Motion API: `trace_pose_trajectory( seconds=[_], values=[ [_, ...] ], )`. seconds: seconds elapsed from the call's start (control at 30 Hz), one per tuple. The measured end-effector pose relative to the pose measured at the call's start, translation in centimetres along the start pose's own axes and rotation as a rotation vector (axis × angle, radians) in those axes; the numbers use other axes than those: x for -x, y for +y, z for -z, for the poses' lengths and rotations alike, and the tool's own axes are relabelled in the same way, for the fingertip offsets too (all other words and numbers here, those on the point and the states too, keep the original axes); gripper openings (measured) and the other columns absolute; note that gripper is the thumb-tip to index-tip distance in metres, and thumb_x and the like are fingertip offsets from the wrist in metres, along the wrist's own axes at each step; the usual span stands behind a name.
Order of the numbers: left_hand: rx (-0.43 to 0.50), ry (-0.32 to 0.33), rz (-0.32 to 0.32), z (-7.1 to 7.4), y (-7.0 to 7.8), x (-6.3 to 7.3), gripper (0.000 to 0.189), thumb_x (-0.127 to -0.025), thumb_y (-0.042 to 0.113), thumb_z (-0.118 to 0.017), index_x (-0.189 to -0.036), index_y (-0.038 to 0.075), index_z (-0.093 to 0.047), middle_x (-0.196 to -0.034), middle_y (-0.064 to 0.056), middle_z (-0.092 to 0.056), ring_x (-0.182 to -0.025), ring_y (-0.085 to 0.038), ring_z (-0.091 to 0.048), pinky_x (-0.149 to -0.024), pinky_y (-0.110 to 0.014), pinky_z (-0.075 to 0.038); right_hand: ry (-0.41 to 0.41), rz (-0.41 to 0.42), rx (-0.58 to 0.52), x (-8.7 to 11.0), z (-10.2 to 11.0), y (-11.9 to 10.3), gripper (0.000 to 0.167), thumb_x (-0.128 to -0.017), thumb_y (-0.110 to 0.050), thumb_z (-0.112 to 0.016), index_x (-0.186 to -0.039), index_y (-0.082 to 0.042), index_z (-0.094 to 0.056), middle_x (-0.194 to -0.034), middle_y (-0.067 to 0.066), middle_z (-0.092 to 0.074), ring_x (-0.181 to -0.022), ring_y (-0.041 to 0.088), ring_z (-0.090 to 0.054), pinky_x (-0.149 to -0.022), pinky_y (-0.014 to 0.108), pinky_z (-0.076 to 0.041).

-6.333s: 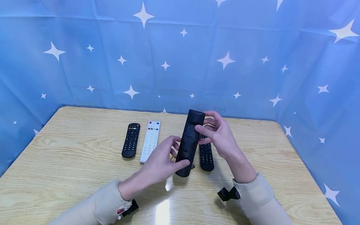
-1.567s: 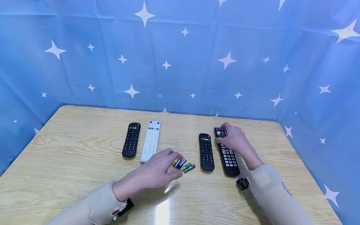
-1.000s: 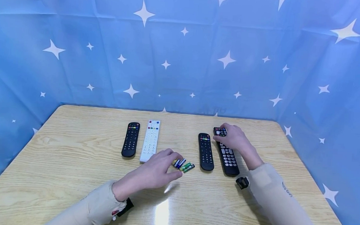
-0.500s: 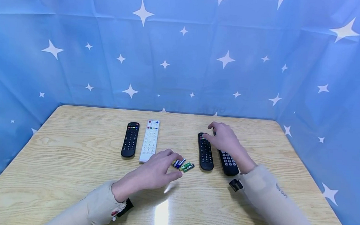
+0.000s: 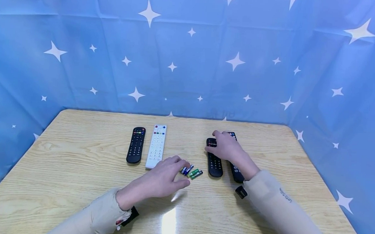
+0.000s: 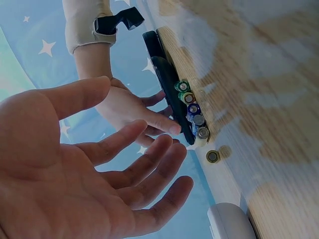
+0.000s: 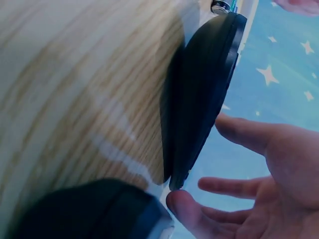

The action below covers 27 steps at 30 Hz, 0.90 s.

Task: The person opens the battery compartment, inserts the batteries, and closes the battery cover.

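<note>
My right hand (image 5: 230,148) hovers over a small black remote control (image 5: 215,165), its thumb by the left edge and its fingertips near the top end. In the right wrist view the thumb tip is right at the edge of that remote control (image 7: 207,94), with the fingers loosely bent. Just right of it, a longer black remote control (image 5: 236,173) lies partly hidden under the hand and forearm. My left hand (image 5: 159,178), fingers relaxed and holding nothing, stays close beside several small batteries (image 5: 193,173). In the left wrist view the batteries (image 6: 193,109) form a row, with one lying apart.
Further left on the wooden table (image 5: 77,182) lie a white remote control (image 5: 156,143) and another small black remote control (image 5: 136,145). A blue curtain (image 5: 189,82) with white stars stands behind the table and along its sides.
The long black remote control was held in both hands, then laid down at the right. The right hand has since left it and moved left over the small black one.
</note>
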<state>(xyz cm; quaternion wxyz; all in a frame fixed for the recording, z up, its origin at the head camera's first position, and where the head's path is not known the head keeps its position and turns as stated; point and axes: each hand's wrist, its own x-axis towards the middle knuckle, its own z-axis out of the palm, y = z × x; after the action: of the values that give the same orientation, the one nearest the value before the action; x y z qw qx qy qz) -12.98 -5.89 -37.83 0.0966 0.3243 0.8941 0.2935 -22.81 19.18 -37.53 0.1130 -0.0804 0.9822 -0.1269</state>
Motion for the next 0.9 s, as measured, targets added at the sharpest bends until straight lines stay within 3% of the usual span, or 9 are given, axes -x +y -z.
trace_pose_trajectory(
  seconds=[0.37, 0.73, 0.9],
  values=[
    [-0.006, -0.005, -0.011, 0.00, -0.02, 0.10, 0.042, -0.099, 0.031, -0.068, -0.134, 0.008, -0.063, -0.124, -0.010, -0.061, -0.113, -0.028, -0.059, -0.092, -0.050, -0.048, -0.055, -0.036, 0.053, -0.56, -0.53, -0.50, 0.078, -0.098, -0.045, -0.068, -0.150, 0.007, -0.042, -0.141, 0.034, -0.048, -0.127, 0.046, -0.050, -0.097, 0.056, -0.049],
    [0.004, -0.008, -0.016, -0.02, -0.02, 0.19, 0.040, -0.099, 0.029, -0.068, -0.131, 0.007, -0.064, -0.119, -0.009, -0.062, -0.110, -0.027, -0.059, -0.090, -0.049, -0.048, -0.058, -0.020, 0.038, -0.85, -0.85, -0.30, 0.065, -0.099, -0.037, -0.067, -0.143, 0.008, -0.050, -0.129, 0.031, -0.056, -0.112, 0.041, -0.059, -0.086, 0.052, -0.053],
    [0.008, -0.010, -0.020, 0.02, -0.02, 0.15, 0.038, -0.098, 0.028, -0.069, -0.130, 0.007, -0.065, -0.119, -0.010, -0.062, -0.110, -0.027, -0.059, -0.089, -0.049, -0.049, -0.047, -0.002, 0.012, -0.73, -0.80, -0.34, 0.066, -0.098, -0.035, -0.068, -0.145, 0.006, -0.048, -0.129, 0.030, -0.057, -0.112, 0.040, -0.060, -0.088, 0.052, -0.053]
  ],
)
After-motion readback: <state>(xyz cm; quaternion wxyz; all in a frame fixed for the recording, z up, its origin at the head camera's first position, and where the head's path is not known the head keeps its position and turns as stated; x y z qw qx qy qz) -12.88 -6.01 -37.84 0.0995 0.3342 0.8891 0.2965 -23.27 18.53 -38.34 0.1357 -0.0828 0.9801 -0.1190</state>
